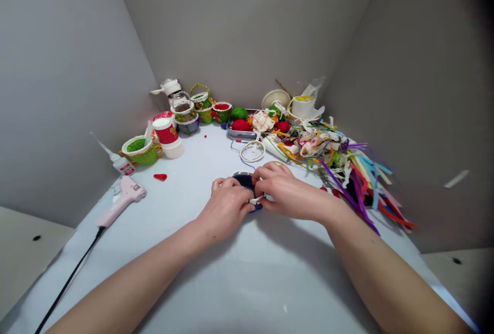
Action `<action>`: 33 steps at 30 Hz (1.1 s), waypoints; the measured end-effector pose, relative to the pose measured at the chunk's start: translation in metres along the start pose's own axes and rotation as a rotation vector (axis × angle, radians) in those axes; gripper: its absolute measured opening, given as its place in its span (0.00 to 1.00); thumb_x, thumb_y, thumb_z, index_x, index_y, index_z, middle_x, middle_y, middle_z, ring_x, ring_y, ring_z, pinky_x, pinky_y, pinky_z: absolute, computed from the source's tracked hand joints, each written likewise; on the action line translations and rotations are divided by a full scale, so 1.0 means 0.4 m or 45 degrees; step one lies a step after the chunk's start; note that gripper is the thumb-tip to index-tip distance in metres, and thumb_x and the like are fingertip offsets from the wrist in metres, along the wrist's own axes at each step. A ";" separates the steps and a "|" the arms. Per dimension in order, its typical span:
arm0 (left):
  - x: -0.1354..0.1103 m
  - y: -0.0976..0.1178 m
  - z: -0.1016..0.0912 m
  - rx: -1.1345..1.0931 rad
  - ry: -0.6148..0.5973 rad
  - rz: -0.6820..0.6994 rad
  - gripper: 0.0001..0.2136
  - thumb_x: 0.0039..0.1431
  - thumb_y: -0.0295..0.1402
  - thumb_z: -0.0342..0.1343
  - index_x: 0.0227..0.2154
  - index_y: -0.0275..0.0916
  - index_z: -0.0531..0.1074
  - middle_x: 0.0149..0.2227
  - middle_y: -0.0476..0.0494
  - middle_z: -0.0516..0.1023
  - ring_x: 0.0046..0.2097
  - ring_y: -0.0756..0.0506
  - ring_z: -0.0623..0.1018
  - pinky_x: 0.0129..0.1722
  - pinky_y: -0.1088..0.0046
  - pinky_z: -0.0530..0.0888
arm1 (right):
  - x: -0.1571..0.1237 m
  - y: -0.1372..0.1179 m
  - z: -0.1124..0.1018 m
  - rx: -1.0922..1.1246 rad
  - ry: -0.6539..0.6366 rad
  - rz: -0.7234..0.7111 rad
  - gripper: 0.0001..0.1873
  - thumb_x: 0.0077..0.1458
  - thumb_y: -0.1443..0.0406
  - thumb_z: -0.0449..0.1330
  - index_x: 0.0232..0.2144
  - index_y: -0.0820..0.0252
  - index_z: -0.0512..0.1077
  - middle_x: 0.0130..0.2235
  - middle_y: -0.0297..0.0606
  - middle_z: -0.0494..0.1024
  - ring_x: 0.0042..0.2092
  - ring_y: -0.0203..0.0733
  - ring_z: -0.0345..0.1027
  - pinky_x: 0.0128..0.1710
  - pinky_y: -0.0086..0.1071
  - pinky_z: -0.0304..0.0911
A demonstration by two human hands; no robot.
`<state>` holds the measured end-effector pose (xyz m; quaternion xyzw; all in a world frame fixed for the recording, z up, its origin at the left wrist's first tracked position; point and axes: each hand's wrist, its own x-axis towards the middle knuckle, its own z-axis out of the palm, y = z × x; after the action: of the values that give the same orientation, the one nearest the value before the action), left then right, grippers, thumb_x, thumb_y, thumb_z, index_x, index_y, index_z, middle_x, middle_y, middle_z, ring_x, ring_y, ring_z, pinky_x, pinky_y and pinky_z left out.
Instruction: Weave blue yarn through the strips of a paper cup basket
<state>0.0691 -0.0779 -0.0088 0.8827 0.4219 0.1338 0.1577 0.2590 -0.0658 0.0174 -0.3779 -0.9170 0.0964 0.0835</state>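
- Basically, dark round piece with white edging sits between both hands, front centre of the white table.
- Left hand, right hand: fingers curled, pinching its rim, apparently to steady it.
- Pink glue gun lies left, within reach.

- A small craft workspace is showing here, with grey board panels enclosing a white tabletop.
- A pink hot glue gun is lying at lower left, its black cord trailing off the frame.
- A white glue bottle is lying at left.
- Little handmade baskets are standing along the back.
- Pipe cleaners and ribbons are spilling across the right.
- A dark round craft piece is being handled at centre.
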 end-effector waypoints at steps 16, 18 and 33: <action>-0.003 -0.007 -0.021 -0.115 0.100 0.028 0.10 0.53 0.34 0.57 0.37 0.41 0.65 0.39 0.46 0.72 0.44 0.44 0.69 0.48 0.62 0.59 | 0.004 -0.010 0.002 -0.010 -0.010 0.015 0.05 0.48 0.73 0.58 0.26 0.60 0.71 0.31 0.35 0.74 0.39 0.42 0.56 0.42 0.37 0.44; -0.004 -0.016 -0.041 -0.083 0.039 0.105 0.06 0.57 0.33 0.54 0.37 0.41 0.65 0.38 0.48 0.73 0.43 0.45 0.69 0.47 0.63 0.59 | 0.004 -0.007 0.003 -0.007 -0.010 0.024 0.05 0.49 0.72 0.59 0.26 0.59 0.72 0.31 0.36 0.74 0.39 0.43 0.56 0.42 0.37 0.44; -0.004 -0.046 -0.033 -0.071 0.044 0.097 0.06 0.57 0.30 0.52 0.36 0.40 0.62 0.36 0.48 0.71 0.40 0.45 0.69 0.44 0.64 0.62 | 0.022 -0.052 0.019 0.047 0.163 0.161 0.10 0.58 0.59 0.56 0.29 0.58 0.71 0.31 0.36 0.73 0.40 0.43 0.58 0.41 0.37 0.43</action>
<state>0.0503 -0.0658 -0.0040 0.8910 0.3867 0.1668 0.1698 0.2372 -0.0750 0.0155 -0.4389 -0.8821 0.0940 0.1427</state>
